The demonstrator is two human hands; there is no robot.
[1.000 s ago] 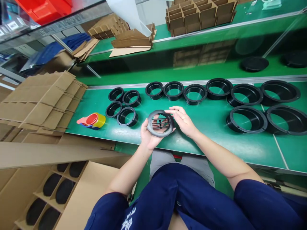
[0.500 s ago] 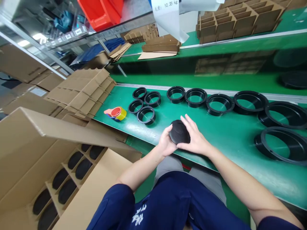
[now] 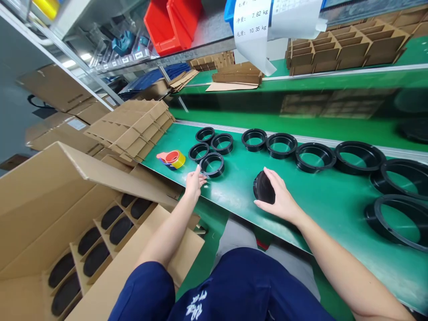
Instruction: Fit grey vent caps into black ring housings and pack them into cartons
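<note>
My right hand (image 3: pixel 279 198) grips a round black part (image 3: pixel 264 188) by its edge, tilted over the green table (image 3: pixel 234 196). Off to the left, my left hand (image 3: pixel 195 182) is at the near edge of a black ring (image 3: pixel 212 164), its fingertips touching or almost touching the rim. Three other small black rings, one of them this near one's neighbour (image 3: pixel 199 152), lie close by. Left of them sit nested red and yellow rings (image 3: pixel 177 159). A row of black rings (image 3: pixel 281 145) runs along the back of the table to the right.
An open carton (image 3: pixel 117 176) at the lower left holds several black round parts in cardboard dividers. Stacked dividers (image 3: pixel 133 127) stand at the table's left end. Overhead is a shelf with a red bin (image 3: pixel 174 26) and hanging paper labels (image 3: pixel 252 31). Large black rings (image 3: pixel 397 218) lie at the right.
My left hand has let go of the round black part and moved left to the near small ring. My right hand still holds the part, now tilted more upright. The view has shifted.
</note>
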